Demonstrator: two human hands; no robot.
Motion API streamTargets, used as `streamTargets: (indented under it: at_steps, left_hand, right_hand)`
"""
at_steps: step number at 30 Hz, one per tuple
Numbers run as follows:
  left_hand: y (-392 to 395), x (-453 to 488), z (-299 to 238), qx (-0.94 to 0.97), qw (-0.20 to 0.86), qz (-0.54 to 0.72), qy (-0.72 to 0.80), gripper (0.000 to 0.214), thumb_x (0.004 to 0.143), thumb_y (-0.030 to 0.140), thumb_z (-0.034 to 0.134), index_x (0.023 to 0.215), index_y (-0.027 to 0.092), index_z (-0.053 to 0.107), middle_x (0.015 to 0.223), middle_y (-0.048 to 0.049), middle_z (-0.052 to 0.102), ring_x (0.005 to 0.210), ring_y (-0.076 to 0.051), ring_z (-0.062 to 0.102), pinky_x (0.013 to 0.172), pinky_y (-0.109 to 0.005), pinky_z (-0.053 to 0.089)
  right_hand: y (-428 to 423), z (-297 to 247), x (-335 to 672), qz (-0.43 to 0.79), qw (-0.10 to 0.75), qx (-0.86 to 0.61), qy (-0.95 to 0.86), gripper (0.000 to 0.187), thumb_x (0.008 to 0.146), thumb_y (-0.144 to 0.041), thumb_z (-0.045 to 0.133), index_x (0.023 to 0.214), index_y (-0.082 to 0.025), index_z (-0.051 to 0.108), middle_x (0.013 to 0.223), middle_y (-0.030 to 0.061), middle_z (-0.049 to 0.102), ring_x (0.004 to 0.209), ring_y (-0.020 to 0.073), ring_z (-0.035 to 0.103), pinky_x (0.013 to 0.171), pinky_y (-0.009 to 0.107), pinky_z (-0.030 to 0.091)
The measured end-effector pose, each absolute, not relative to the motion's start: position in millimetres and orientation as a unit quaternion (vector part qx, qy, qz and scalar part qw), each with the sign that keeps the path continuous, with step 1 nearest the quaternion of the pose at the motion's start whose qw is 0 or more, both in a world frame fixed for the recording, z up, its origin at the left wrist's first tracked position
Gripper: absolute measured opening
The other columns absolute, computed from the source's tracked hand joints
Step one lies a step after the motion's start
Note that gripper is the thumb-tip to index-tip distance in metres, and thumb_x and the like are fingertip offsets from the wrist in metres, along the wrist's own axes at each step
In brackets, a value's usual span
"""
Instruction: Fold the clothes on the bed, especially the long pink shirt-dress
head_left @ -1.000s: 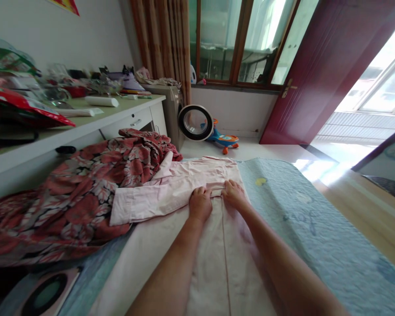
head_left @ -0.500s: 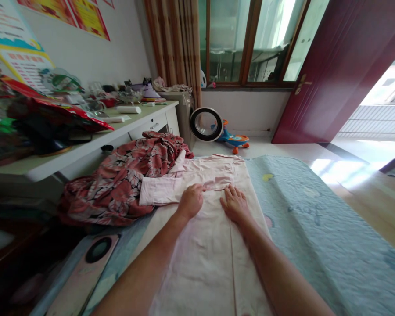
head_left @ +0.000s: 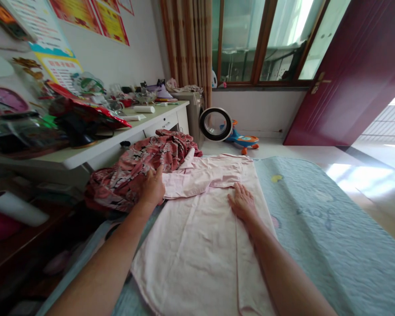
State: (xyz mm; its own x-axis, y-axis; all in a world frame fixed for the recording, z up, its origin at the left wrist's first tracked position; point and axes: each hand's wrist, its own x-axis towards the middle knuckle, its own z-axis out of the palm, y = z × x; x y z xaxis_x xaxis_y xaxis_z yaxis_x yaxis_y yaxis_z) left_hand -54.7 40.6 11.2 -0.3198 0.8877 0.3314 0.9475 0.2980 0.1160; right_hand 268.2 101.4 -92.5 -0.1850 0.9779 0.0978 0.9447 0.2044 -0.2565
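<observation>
A pale pink shirt is spread over the blue quilted bedding, with one sleeve laid across its upper part toward the left. At that sleeve's left end, my left hand has its fingers closed around the cuff edge; the fingertips are partly hidden. My right hand rests flat on the shirt's right side, fingers stretched out just below the sleeve. Behind my left hand lies a bunched red floral cloth, close against the sleeve.
Blue bedding extends to the right. A cluttered white desk runs along the left. Farther back are a washing machine with its round door swung out, a blue and orange ride-on toy and a dark red door.
My left hand has moved left from the shirt's middle to the sleeve's cuff end. My right hand stays at the same spot on the shirt. The view has turned slightly left.
</observation>
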Motion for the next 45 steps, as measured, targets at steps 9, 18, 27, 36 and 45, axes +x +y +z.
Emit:
streamTargets:
  at_steps: [9,18,27,36,45]
  left_hand:
    - [56.2,-58.9,51.4,-0.559,0.100,-0.405,-0.717,0.047,0.082,0.020,0.052,0.129,0.019,0.053,0.120,-0.0097,0.066,0.108,-0.023,0.063,0.096,-0.034,0.047]
    - [66.5,-44.5,64.9,-0.559,0.054,-0.490,-0.667,0.034,0.084,0.029,0.048,0.110,0.015,0.064,0.098,-0.0059,0.070,0.090,-0.020,0.064,0.087,-0.030,0.050]
    - [63.9,-21.2,76.4,-0.574,0.015,-0.539,-0.616,0.032,0.086,0.031,0.048,0.108,0.016,0.065,0.095,-0.0034,0.070,0.088,-0.018,0.063,0.083,-0.028,0.051]
    - [56.6,18.4,113.4,-0.593,0.041,-0.587,-0.550,0.022,0.086,0.030,0.052,0.099,0.018,0.066,0.088,-0.0016,0.068,0.083,-0.016,0.062,0.082,-0.028,0.052]
    - [-9.5,97.0,52.1,-0.768,-0.212,-0.422,-0.433,0.019,0.090,0.027,0.054,0.099,0.020,0.069,0.094,-0.0062,0.071,0.087,-0.018,0.065,0.081,-0.029,0.052]
  right_hand:
    - [102.5,-91.0,269.0,0.083,0.096,-0.619,-0.775,0.064,0.098,-0.046,0.031,0.153,-0.013,0.027,0.159,0.0111,0.026,0.146,0.0270,0.022,0.116,0.044,0.016]
    - [104.7,-90.5,272.3,0.079,0.118,-0.600,-0.787,0.055,0.098,-0.045,0.035,0.146,-0.018,0.040,0.157,0.0099,0.033,0.142,0.0270,0.029,0.113,0.044,0.021]
    - [111.0,-90.6,281.1,0.096,0.146,-0.597,-0.783,0.053,0.099,-0.038,0.035,0.146,-0.015,0.039,0.156,0.0097,0.036,0.144,0.0218,0.027,0.116,0.041,0.017]
    - [114.5,-91.2,284.4,0.139,0.153,-0.579,-0.789,0.051,0.096,-0.038,0.040,0.143,-0.020,0.044,0.153,0.0101,0.039,0.141,0.0227,0.033,0.114,0.043,0.022]
    - [131.0,-79.1,312.4,0.459,0.486,-0.547,-0.503,0.037,0.083,-0.051,0.048,0.099,-0.019,0.060,0.101,0.0079,0.069,0.071,0.0153,0.063,0.054,0.023,0.047]
